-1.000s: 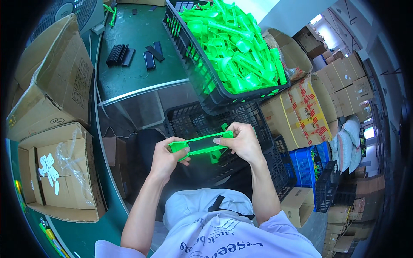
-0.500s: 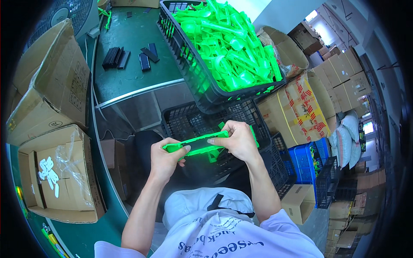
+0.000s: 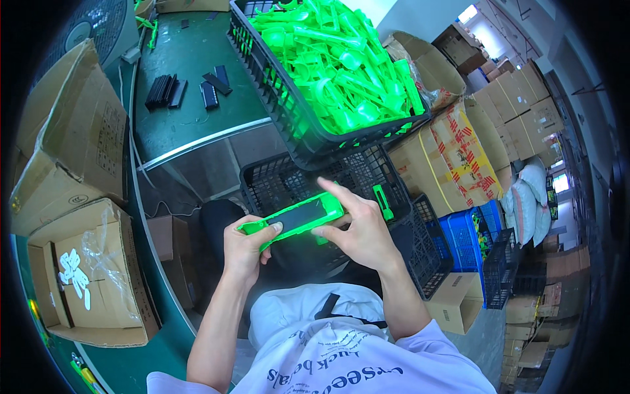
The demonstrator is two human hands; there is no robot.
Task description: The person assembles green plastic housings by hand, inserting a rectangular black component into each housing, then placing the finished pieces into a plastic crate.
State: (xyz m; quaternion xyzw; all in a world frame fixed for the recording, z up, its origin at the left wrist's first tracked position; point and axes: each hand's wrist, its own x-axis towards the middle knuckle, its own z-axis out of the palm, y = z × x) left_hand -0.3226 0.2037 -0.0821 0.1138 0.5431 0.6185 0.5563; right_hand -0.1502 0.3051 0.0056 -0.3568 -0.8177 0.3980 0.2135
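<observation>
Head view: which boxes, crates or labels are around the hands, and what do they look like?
Open box: lower left, brown, plastic liner.
Closed box: left, brown, dented.
Taped box: right, brown, red-yellow tape.
Upper crate: black, full of green parts.
Blue crate: right.
Small box: lower right, brown.

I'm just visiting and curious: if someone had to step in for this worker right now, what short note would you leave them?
Left hand: grips the near end of one green plastic part with a dark insert on its top face.
Right hand: holds the far end, index finger stretched along the top.
The part is held over a lower black crate, which shows one loose green piece.
Upper black crate: piled with green parts.
Green bench: a few black strips.
Done: one part in hand with its insert on it.
Left: the piled crate, apparently.
</observation>
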